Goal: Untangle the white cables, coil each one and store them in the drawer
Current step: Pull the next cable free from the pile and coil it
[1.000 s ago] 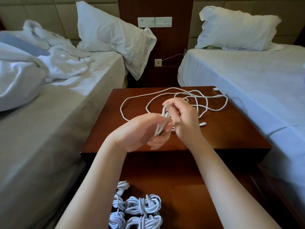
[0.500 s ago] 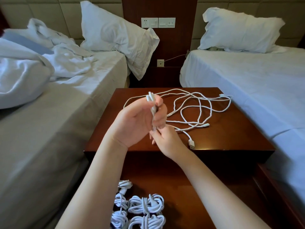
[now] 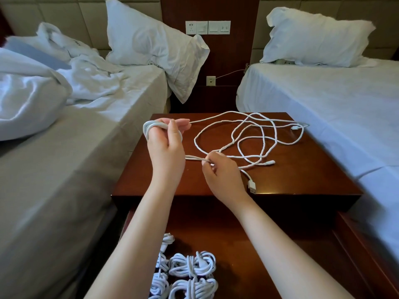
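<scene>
Below the hands, coiled white cable bundles (image 3: 192,266) lie stored in the brown wooden drawer (image 3: 269,244); left hand (image 3: 165,145) grips a started coil (image 3: 151,125), right hand (image 3: 224,178) pinches its strand; loose white cable tangle (image 3: 254,134) beyond on tabletop (image 3: 306,173) not yet coiled.

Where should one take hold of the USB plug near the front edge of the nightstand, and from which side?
Probably pinch the USB plug at its white housing, behind the metal tip, across its narrow sides, coming from above: it lies flat on the nightstand, so its broad faces are not free. The right hand is nearest.
</scene>
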A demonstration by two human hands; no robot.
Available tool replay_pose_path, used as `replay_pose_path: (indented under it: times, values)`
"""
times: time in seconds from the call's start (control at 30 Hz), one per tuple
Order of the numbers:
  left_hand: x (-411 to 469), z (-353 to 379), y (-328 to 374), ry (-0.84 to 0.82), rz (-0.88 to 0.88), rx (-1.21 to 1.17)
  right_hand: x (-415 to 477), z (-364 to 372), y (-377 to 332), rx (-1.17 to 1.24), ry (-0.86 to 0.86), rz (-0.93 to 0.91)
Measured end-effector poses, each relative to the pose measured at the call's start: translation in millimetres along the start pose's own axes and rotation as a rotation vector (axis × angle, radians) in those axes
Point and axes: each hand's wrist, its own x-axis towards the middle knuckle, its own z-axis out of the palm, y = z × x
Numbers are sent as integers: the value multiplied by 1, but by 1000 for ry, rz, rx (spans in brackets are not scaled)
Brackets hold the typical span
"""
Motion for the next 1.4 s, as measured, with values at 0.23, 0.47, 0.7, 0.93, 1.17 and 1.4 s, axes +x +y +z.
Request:
replay_pose_path:
  times: [0.23,0.47,0.7,0.93,1.17,1.4]
  values:
    - [-3,-3,-11,-21,12,436,-1,3,9,-66,216,-127]
    - [-5,3,-9,-202,-67,721,4,-2,15,-273,330,-180]
    - [-8,4,-3,-402,-134,885,8,-14,12,-295,396,-402]
    - [-10,-1,10,-752,-483,317,18,-39,15,-239,376,-438]
    - [-8,-9,16,-1108,-552,48,20,-49,11,-115,250,-477]
    - [0,-19,28,-1227,-429,-264,22,-53,14,40,164,-272]
